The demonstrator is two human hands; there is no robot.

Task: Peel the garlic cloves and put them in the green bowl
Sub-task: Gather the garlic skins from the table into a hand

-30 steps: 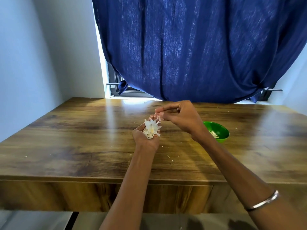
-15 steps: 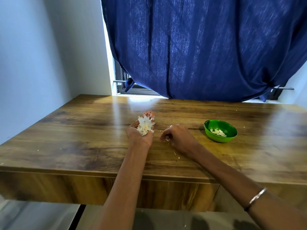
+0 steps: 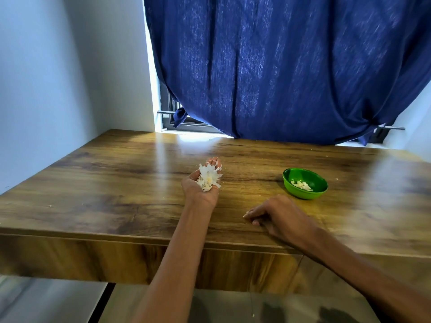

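Left hand lies palm up on the wooden table, fingers cupped around a clump of white garlic skins (any clove within is hidden). Right hand rests knuckles up near the table's front edge, fingertips down on the wood; whether it pinches anything, cannot tell. Green bowl sits beyond it, with peeled garlic cloves inside. Blue curtain behind.

This looks like a room in a home: a wood-grain table is pushed into a corner of plain pale walls, and along its far edge a dark blue curtain hangs over a window with a dark frame.
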